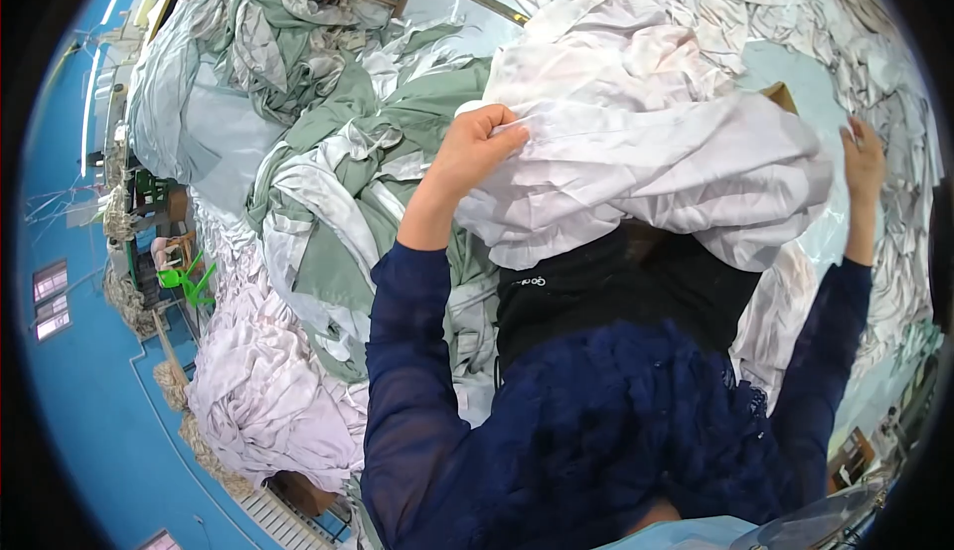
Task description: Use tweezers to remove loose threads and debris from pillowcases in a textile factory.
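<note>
The head view originates at the left unit of a fisheye pair worn on the head. Its axis points downward past the wearer's torso (596,421), which enters at 6 o'clock. Working range is near: the left hand (479,148) registers at 12 o'clock, the right hand (863,162) between 2 and 3. Wide coverage reaches a distant blue wall (84,391) at 8 to 9 o'clock.

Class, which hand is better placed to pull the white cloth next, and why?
Probably the left hand: it pinches the white cloth near its left end, while the right hand is beyond the other end, apparently not touching it.
</note>
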A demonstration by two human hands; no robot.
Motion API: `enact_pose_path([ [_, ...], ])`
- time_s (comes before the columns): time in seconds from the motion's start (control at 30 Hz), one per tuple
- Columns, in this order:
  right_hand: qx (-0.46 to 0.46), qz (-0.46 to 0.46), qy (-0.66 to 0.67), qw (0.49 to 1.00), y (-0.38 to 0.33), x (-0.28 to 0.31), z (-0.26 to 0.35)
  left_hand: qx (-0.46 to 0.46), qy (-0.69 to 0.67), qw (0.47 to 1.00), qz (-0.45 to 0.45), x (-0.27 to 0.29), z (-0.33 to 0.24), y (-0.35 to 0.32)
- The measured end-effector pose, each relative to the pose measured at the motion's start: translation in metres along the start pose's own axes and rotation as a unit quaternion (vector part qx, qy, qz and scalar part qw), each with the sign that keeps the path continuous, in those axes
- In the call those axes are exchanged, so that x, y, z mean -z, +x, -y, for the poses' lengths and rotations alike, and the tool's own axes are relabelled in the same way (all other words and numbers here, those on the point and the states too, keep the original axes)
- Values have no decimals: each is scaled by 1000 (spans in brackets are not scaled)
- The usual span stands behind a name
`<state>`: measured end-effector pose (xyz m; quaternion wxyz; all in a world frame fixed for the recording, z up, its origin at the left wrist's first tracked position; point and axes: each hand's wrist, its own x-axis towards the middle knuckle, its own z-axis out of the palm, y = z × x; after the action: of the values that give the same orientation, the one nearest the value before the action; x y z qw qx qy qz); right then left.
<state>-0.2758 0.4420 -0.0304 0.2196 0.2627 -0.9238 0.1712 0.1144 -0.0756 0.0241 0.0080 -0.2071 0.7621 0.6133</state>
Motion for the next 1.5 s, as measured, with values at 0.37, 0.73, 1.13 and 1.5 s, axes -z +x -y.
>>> enact_pose_path([
  [0.37, -22, 253, 533, 807, -45, -23, 369, 59, -29, 997, -36, -29, -16, 2],
  [0.73, 19, 231, 516, 824, -61, -51, 388, 74, -71, 994, -37, -29, -6, 3],
  [1.13, -131, 244, 564, 778, -54, -30, 355, 73, -81, 993, -50, -28, -9, 1],
  [1.5, -146, 263, 607, 735, -64, -36, 362, -293, 340, 873, -192, -64, -44, 0],
])
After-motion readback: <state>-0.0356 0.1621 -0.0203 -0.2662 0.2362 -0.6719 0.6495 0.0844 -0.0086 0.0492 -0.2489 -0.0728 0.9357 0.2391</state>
